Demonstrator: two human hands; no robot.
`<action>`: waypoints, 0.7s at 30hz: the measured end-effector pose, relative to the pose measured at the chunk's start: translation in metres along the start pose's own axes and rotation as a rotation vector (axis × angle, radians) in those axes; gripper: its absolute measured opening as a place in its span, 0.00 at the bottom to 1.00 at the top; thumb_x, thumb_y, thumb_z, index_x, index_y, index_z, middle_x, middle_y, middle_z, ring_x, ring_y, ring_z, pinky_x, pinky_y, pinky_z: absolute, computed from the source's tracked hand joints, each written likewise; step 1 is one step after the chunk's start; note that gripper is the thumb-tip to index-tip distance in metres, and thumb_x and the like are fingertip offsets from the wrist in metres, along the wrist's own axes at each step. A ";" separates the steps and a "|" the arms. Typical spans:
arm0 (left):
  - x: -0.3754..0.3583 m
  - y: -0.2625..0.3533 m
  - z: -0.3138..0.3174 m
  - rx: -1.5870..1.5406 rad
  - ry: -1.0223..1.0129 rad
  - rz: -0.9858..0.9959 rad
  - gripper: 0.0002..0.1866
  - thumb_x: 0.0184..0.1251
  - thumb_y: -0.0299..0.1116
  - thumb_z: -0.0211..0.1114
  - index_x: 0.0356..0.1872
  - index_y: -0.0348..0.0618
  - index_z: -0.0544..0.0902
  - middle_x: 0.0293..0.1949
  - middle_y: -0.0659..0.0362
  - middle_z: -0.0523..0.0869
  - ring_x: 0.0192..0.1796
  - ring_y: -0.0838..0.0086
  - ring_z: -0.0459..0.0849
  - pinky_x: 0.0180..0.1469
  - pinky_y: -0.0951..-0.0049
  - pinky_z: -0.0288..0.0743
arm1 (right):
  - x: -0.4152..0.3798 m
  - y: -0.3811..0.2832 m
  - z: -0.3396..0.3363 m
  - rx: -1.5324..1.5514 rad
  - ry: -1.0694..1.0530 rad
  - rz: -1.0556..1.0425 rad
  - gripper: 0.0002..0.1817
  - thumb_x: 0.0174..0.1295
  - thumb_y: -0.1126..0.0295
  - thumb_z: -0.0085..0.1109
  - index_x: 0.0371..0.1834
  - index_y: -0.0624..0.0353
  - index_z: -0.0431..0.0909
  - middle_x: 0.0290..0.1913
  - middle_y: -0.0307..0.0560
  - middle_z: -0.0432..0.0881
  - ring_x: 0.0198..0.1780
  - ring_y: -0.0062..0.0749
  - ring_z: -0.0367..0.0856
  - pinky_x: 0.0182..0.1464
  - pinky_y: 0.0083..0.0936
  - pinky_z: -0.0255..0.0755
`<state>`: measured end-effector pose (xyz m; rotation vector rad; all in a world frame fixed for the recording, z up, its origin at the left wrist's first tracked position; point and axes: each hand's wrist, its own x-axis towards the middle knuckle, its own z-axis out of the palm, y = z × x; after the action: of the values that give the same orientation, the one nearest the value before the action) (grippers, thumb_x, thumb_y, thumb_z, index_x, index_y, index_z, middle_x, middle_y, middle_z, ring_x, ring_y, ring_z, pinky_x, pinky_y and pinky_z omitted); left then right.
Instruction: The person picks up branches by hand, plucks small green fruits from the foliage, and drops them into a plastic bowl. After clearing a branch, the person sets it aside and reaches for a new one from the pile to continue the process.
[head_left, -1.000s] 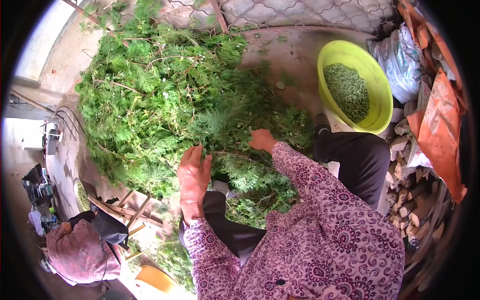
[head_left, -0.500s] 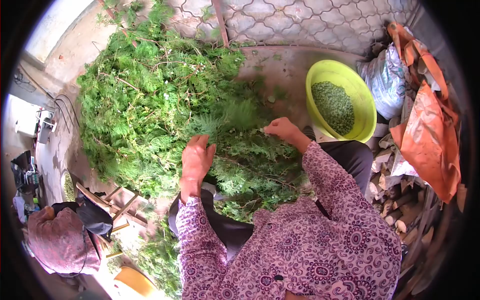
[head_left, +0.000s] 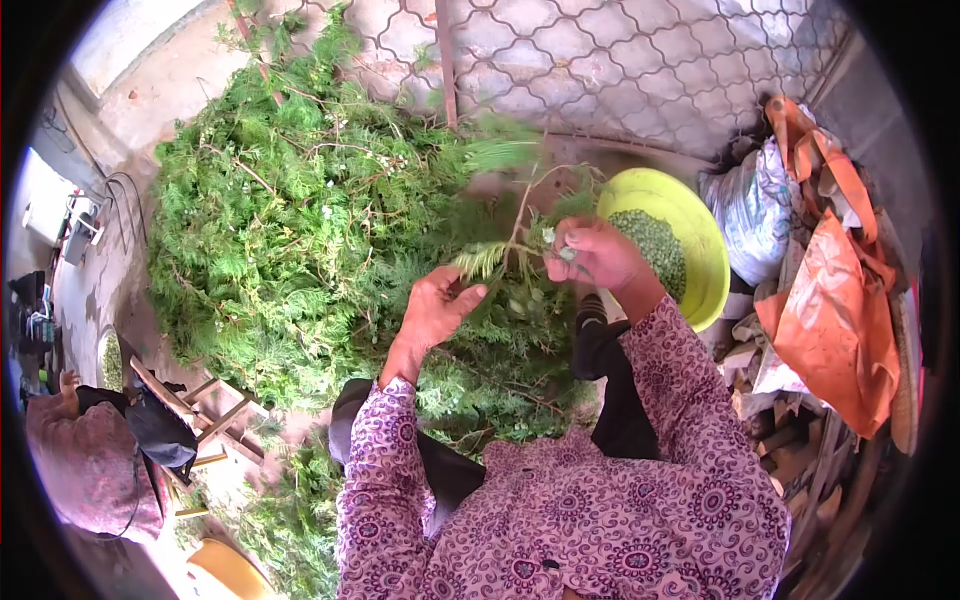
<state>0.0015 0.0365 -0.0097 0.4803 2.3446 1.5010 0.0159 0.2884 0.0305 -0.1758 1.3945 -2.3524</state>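
Note:
My left hand [head_left: 432, 312] is closed with thumb and fingers on the feathery green end of an evergreen branch [head_left: 519, 215], lifted above the heap. Right beside the branch, my right hand [head_left: 607, 258] pinches small pale-green pieces [head_left: 567, 254] that look like seed cones. Beneath both hands and to the left spreads a large heap of cut evergreen branches [head_left: 280, 250]. A yellow-green basin [head_left: 712, 265] stands just beyond my right hand, partly filled with small green pieces [head_left: 648, 235] of similar look.
Along the back runs a wire-mesh barrier [head_left: 590, 70]. On the right are a white sack [head_left: 755, 215], an orange sheet [head_left: 840, 320] and stacked firewood [head_left: 800, 450]. At lower left, another person [head_left: 90, 460] sits near a wooden frame [head_left: 215, 415] and an orange-yellow container [head_left: 228, 570].
Both hands have risen from the heap, and a branch is now raised between them. The right hand has come nearer the basin in view. The camera view has shifted slightly.

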 end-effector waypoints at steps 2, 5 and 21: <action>0.007 -0.014 0.012 -0.344 0.051 0.005 0.17 0.54 0.38 0.67 0.42 0.37 0.80 0.38 0.56 0.81 0.36 0.76 0.79 0.40 0.77 0.73 | 0.010 0.008 0.003 0.063 -0.081 -0.018 0.08 0.53 0.68 0.56 0.28 0.63 0.76 0.25 0.46 0.78 0.26 0.30 0.77 0.31 0.26 0.71; 0.007 -0.001 0.009 -0.242 0.096 0.132 0.16 0.54 0.36 0.67 0.40 0.38 0.80 0.38 0.57 0.81 0.39 0.76 0.79 0.43 0.77 0.72 | 0.025 0.028 0.005 0.126 -0.108 0.032 0.08 0.52 0.69 0.58 0.29 0.64 0.76 0.26 0.46 0.79 0.27 0.31 0.78 0.33 0.27 0.72; 0.002 -0.024 0.026 -0.576 0.177 0.155 0.07 0.58 0.20 0.58 0.38 0.39 0.76 0.39 0.64 0.78 0.42 0.83 0.73 0.47 0.82 0.69 | 0.049 0.063 0.009 0.206 -0.051 0.211 0.06 0.56 0.71 0.56 0.34 0.61 0.77 0.31 0.36 0.79 0.31 0.19 0.76 0.36 0.16 0.69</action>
<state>0.0083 0.0490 -0.0418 0.3936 1.8850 2.2603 -0.0091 0.2345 -0.0237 -0.0277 1.0815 -2.2785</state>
